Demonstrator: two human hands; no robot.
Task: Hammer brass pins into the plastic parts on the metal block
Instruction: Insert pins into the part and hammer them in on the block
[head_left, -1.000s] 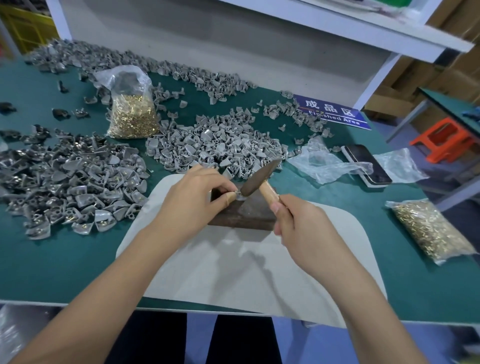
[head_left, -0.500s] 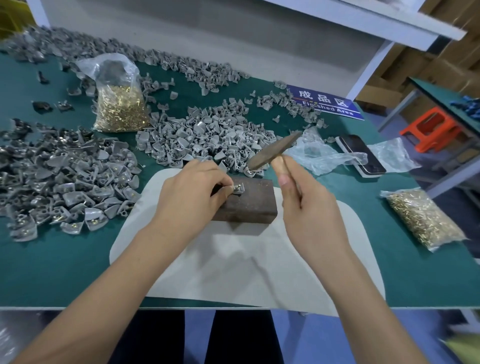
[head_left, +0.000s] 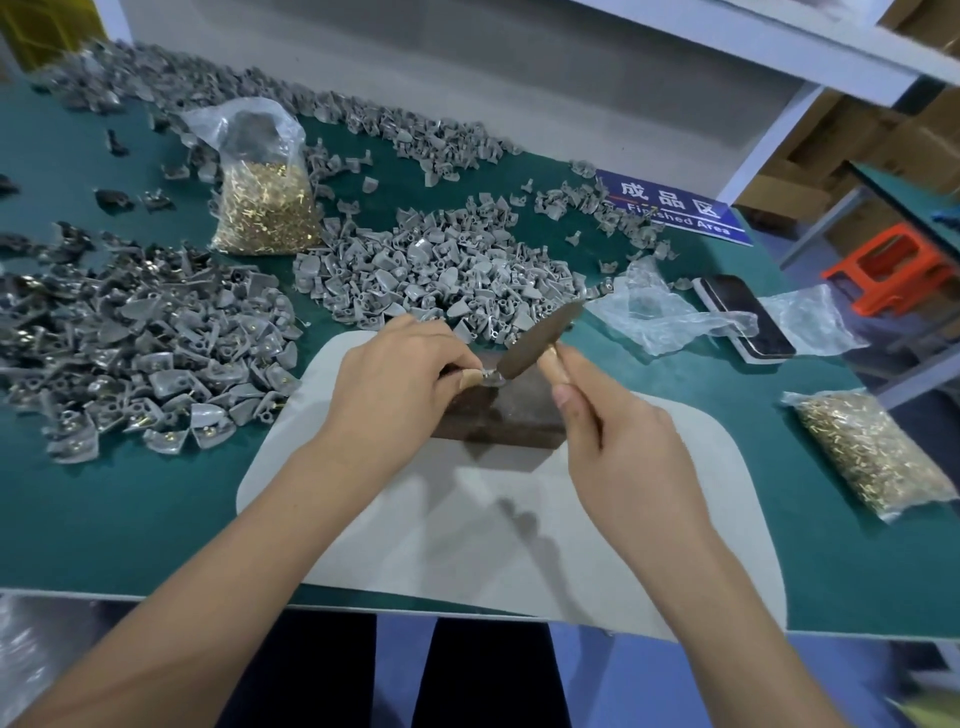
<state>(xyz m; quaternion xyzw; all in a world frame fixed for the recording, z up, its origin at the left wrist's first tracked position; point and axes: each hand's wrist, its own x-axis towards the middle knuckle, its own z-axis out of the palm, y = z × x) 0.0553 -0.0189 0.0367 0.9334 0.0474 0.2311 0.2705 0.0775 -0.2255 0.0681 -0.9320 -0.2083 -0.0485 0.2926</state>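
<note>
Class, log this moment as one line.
left hand: pinches small grey plastic part on dark metal block | right hand: grips wooden-handled hammer

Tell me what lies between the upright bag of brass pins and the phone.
In the head view, between the bag of brass pins and the phone: a heap of grey plastic parts, then crumpled clear plastic.

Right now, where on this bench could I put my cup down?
The white mat is bare in front of the metal block, between the forearms. The green table is free at its near left edge. Farther back, grey plastic parts and pin bags crowd it.
</note>
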